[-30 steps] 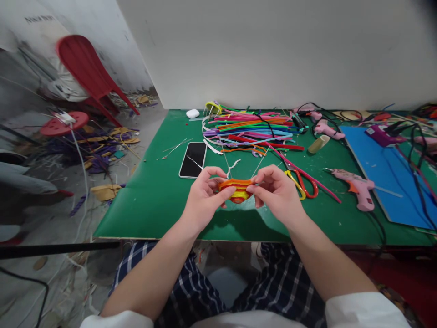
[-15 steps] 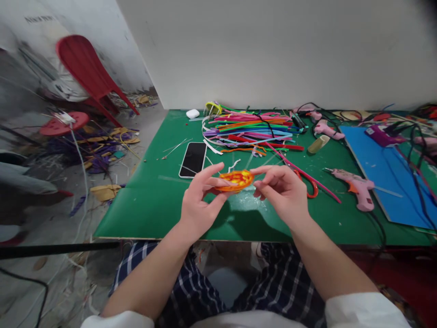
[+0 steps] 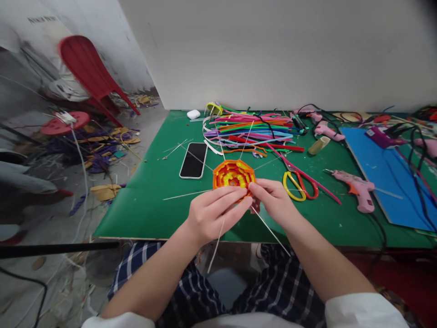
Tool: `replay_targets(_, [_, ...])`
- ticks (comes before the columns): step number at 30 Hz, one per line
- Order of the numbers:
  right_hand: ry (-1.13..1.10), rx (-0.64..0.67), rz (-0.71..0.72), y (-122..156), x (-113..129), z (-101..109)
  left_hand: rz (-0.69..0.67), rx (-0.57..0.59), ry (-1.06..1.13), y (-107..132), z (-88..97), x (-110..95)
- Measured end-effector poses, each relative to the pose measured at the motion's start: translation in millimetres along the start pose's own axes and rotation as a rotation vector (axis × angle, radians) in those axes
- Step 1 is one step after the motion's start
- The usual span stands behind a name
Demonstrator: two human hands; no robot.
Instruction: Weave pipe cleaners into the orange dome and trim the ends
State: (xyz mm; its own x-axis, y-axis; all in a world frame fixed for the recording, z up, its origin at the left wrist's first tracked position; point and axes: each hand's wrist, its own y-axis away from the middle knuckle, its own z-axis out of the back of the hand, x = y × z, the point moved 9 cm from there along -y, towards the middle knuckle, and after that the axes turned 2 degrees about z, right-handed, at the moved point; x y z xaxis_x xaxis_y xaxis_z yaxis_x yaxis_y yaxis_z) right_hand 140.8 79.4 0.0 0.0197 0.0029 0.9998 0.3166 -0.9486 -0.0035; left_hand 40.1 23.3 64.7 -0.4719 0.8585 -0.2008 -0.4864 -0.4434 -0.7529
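Between my hands is an orange and yellow woven disc, ringed like a small basket base, with several thin pale spokes sticking out all round. My left hand lies across its near side, fingers pressed against the rim. On the right rim, my right hand pinches the edge with thumb and fingertips. The disc is held above the green table, its patterned face tilted up to me. Scissors with one yellow and one orange-red handle loop lie just right of my right hand.
A phone lies left of the disc. Behind it is a heap of coloured pipe cleaners. A pink glue gun rests at right beside a blue board with black cables. The green table ends close to my lap.
The disc has turned from nearly edge-on to face me, and its spokes now show clearly. My left hand has moved right and closed along the near rim; my right hand now grips the right edge.
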Motion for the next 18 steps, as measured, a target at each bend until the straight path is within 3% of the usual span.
replay_targets(3, [0.016, -0.138, 0.0, -3.0, -2.2, 12.8, -0.021, -0.063, -0.08, -1.8, 5.6, -5.8])
replay_targets(6, [0.06, -0.279, 0.046, -5.4, -0.5, 31.9, 0.065, -0.185, -0.067, 7.6, 18.0, 2.4])
replay_targets(9, [0.132, -0.37, 0.077, -6.8, 1.2, 47.9, 0.327, -0.392, 0.111, 26.0, 31.8, 37.3])
replay_targets(13, [0.197, -0.416, 0.093, -7.6, 3.0, 58.0, 0.691, -0.53, 0.445, 43.6, 23.7, 93.6])
replay_targets(15, [0.198, -0.407, 0.103, -8.2, 3.9, 59.1, 0.845, -0.49, 0.551, 45.9, 12.9, 115.3])
replay_targets(18, [0.168, -0.334, 0.095, -10.2, 2.2, 56.5, 1.098, -0.228, 0.756, 51.0, -19.6, 136.7])
